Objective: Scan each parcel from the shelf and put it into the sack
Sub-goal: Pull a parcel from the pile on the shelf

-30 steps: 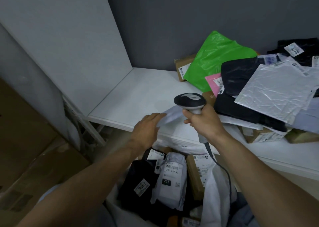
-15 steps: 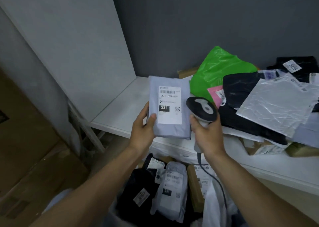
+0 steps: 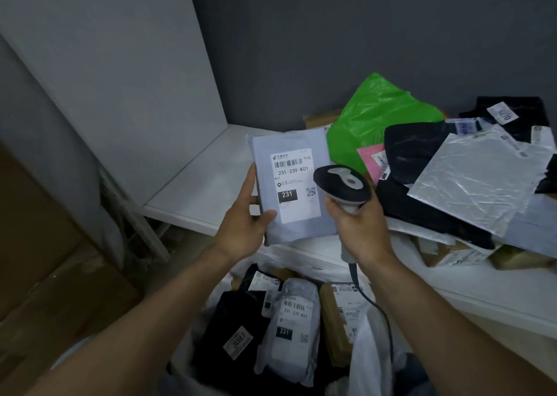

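I am holding a pale grey parcel (image 3: pixel 301 227) up in the left hand (image 3: pixel 244 230), thumb curling over its front near the lower left corner and fingers wrapping behind its left edge, so that it is hanging above the front of the white shelf (image 3: pixel 196 190) with its printed label (image 3: pixel 294 184) facing me, reading 231-239-K01. My right hand (image 3: pixel 361 230) is gripping the handle of a black and grey scanner (image 3: pixel 342 186), whose head is sitting just beside the label's right edge and overlapping the parcel's right side; whether it is touching the parcel I cannot tell. Its cable (image 3: pixel 376 305) is trailing down past my wrist. Below both hands the sack (image 3: pixel 369 356) is gaping, and lying in it are a black parcel (image 3: pixel 232 320), a light grey one (image 3: pixel 292 329) and a brown box (image 3: pixel 334 323). To the right on the shelf more parcels are piling up: a green bag (image 3: pixel 370 124), a pink one (image 3: pixel 369 160), a black bag (image 3: pixel 413 151) and a silver mailer (image 3: pixel 479 181) overlapping one another.
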